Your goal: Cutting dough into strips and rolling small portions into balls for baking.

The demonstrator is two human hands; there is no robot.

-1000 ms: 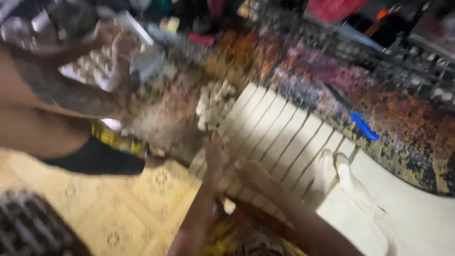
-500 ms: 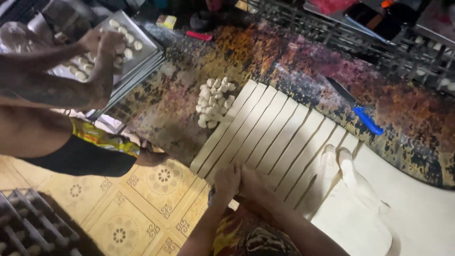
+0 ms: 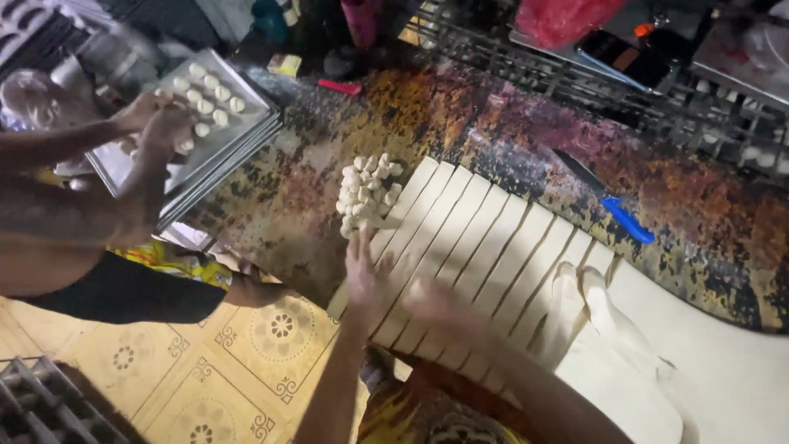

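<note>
Left hand (image 3: pixel 362 271) shifted onto dough strips (image 3: pixel 485 247), right hand (image 3: pixel 440 308) blurred

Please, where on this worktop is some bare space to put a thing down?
Bare worktop lies between the metal tray and the pile of dough pieces. More lies between the dough strips and the wire rack, apart from the blue-handled knife. The near edge is crowded by both hands.

A worn, rust-mottled metal worktable (image 3: pixel 312 189) carried the goods — a pale sheet of dough cut into long parallel strips (image 3: pixel 485 247), a heap of small white dough pieces (image 3: pixel 367 193) at the strips' far end, and a blue-handled knife (image 3: pixel 612 210) well apart. Stacked silver baking trays (image 3: pixel 238 156) sat at its corner, above the patterned tile floor (image 3: pixel 246 362).
</note>
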